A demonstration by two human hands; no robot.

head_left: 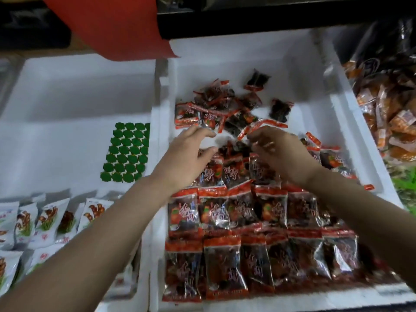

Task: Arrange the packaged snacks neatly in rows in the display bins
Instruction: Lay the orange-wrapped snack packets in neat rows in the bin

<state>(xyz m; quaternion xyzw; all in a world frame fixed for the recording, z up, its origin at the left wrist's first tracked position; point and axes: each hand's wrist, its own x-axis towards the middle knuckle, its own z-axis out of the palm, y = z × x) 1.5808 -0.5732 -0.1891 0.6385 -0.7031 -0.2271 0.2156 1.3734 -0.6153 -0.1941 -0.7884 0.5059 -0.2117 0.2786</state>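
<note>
A white foam bin [337,122] holds red-and-clear snack packets. Near me, rows of packets [247,255] lie side by side, overlapping. Farther back, a loose heap of the same packets [216,109] lies jumbled. My left hand [189,154] hovers over the end of the rows with fingers spread and nothing in it. My right hand [279,152] has its fingers curled around a packet [258,128] whose red strip sticks out past the fingertips. Both hands are blurred by motion.
To the left, another white foam bin [67,104] holds a block of green round pieces [127,152] and white packets [45,221] at its near end. Orange packets [387,113] fill a bin at right. A red sheet [112,25] hangs over the back.
</note>
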